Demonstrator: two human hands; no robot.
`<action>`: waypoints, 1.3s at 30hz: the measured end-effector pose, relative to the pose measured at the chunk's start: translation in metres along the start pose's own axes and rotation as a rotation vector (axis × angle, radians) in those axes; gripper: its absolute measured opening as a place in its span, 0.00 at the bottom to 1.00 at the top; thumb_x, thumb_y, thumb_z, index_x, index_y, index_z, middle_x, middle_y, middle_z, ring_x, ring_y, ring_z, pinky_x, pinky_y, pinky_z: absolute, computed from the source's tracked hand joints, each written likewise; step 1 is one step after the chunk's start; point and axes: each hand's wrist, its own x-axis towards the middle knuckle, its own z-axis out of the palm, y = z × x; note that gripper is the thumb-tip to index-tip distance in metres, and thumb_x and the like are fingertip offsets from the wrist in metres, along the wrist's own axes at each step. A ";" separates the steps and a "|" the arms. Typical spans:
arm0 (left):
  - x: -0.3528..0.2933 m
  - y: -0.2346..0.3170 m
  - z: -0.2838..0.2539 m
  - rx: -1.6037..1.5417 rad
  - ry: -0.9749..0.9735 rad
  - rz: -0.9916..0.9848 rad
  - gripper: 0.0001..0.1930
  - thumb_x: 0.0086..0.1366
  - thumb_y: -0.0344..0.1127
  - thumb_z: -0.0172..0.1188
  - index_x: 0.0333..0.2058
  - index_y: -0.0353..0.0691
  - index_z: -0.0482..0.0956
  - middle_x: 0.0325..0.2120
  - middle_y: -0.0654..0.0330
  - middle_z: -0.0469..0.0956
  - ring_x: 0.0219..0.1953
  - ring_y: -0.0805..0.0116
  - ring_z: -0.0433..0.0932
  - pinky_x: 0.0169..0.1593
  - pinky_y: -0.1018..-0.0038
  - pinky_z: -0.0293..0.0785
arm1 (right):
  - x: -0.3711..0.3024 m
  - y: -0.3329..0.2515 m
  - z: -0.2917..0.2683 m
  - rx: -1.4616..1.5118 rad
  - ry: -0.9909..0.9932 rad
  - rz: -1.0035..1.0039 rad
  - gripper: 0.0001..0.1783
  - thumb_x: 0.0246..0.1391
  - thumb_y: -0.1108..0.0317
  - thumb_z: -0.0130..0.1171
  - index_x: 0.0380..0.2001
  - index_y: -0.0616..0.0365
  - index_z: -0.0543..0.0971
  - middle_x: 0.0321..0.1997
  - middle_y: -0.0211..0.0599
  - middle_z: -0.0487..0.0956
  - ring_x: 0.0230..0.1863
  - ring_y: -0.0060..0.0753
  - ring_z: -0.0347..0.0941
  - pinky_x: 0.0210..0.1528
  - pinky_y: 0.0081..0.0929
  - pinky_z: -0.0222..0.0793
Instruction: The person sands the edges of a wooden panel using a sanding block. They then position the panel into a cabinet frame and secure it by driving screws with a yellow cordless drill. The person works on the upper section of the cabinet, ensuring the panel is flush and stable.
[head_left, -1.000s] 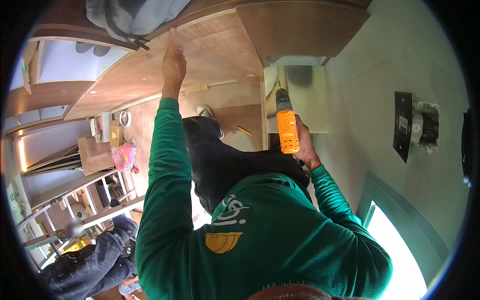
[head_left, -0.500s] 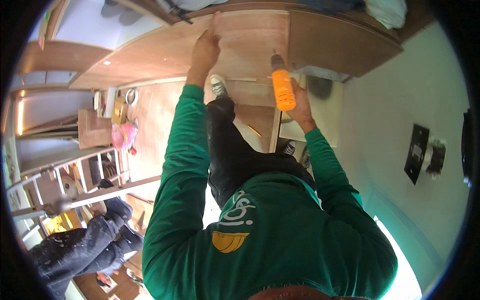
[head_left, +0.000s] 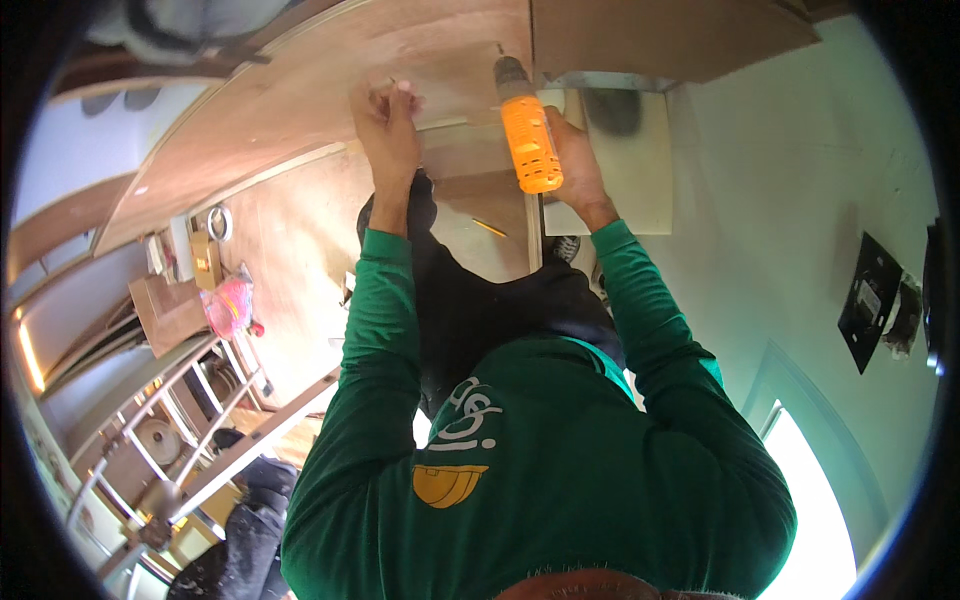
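Note:
My right hand (head_left: 582,165) grips an orange cordless drill (head_left: 530,145) with a dark chuck. Its thin bit points away from me, toward a brown wooden panel (head_left: 300,85); whether it touches the wood I cannot tell. Left of the drill, my left hand (head_left: 388,130) is raised before the same panel, thumb and fingers drawn together. A tiny thing seems to stick out at the fingertips, too small to name. Below the drill, a yellow pencil (head_left: 489,228) lies on a wooden surface.
At right is a pale wall with a black plate (head_left: 866,300) hanging loose from it. A ladder (head_left: 250,440) leans across the lower left, with another person's dark-clad legs (head_left: 235,540) beside it. A pink bag (head_left: 230,305) and a cardboard box (head_left: 205,262) stand at left.
My left hand has come down from the panel's upper edge, and its pointing finger has curled in to the thumb. The drill has shifted up and left in view, which has itself turned.

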 end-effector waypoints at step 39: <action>0.036 -0.270 0.044 0.483 -0.569 -0.462 0.12 0.72 0.38 0.62 0.46 0.37 0.87 0.32 0.64 0.83 0.34 0.73 0.78 0.42 0.75 0.75 | -0.102 0.113 0.119 0.562 0.055 0.297 0.18 0.66 0.75 0.59 0.57 0.60 0.73 0.45 0.29 0.78 0.45 0.20 0.78 0.46 0.21 0.81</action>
